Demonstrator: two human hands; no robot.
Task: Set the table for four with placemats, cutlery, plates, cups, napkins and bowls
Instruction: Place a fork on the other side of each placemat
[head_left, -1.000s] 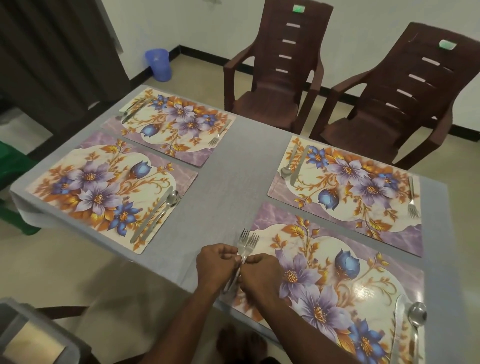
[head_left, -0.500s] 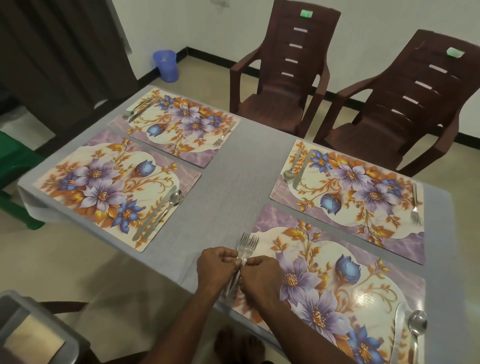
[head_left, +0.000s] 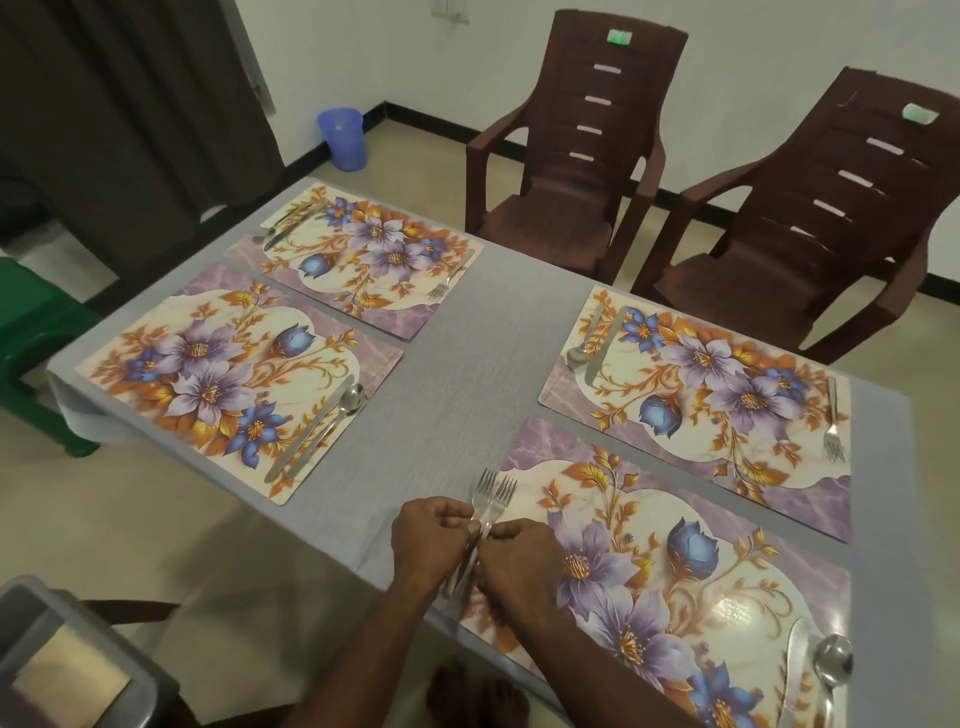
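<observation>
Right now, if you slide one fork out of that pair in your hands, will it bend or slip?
The two forks look like shiny metal, so they would likely stay stiff, not bend. That smooth shine suggests they could slip against each other. The left hand and right hand both pinch the handles, so one fork probably comes free easily.

Both forearms are extended from the near edge toward the middle, and the hands are brought together side by side. The left hand (head_left: 431, 535) and right hand (head_left: 519, 558) are curled, knuckles up, and metal handles are pinched between their fingers.
</observation>
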